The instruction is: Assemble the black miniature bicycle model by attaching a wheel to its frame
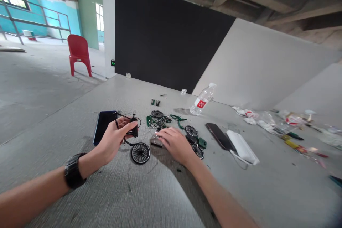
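My left hand (117, 131) is closed around a black model bicycle frame (135, 127), lifted at the left of the parts. At its lower end is a spoked black wheel (140, 153); whether it is joined to the frame is hard to see. My right hand (172, 140) reaches into the small parts with its fingers together, the tips at a tiny silvery piece; what they pinch is hidden. Beyond the fingertips lie green bicycle parts (177, 118) and a loose wheel (157, 114). Two more wheels, one a spoked wheel (191, 131), and a green block (202, 143) sit right of my right hand.
A dark tablet-like slab (100, 123) lies beside my left hand. Rightward are a water bottle (201, 101), a phone (219, 135) and a cabled white power bank (242, 146). Wrappers and litter (269, 123) spread at far right. A black panel (171, 35) stands behind.
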Tool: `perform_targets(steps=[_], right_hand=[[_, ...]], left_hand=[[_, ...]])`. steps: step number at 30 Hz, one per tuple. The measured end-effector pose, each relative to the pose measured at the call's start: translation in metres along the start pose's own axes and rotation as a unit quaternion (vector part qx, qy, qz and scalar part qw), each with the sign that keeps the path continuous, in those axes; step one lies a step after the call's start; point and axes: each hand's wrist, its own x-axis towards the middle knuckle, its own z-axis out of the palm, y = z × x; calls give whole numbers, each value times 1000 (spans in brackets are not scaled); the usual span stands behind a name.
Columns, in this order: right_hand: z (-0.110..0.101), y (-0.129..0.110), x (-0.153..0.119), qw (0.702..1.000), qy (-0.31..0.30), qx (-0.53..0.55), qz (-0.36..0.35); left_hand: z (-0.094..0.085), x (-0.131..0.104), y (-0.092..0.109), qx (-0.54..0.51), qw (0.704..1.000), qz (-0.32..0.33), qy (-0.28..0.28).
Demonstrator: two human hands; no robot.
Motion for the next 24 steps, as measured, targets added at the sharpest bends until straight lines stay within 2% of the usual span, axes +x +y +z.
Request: perform_targets(steps=[4, 7, 11, 12, 17, 21, 24], right_hand=[[-1, 9, -3, 999, 20, -19, 32], [-12, 23, -2, 997, 25, -11, 70], [-34, 55, 0, 979, 10, -32, 203], [-38, 64, -1, 976, 7, -35, 217], [-41, 100, -19, 975, -21, -30, 219], [-33, 108, -34, 975, -23, -24, 222], [-41, 107, -40, 973, -11, -20, 231]], left_hand=[[0, 0, 0, 7, 1000, 1, -3], [0, 0, 1, 9, 1000, 2, 2], [1, -1, 2, 9, 1000, -4, 6], [1, -1, 2, 11, 1000, -4, 7], [0, -3, 1, 13, 1000, -3, 5], [0, -3, 0, 13, 1000, -7, -7], [0, -3, 0, 26, 1000, -10, -8]])
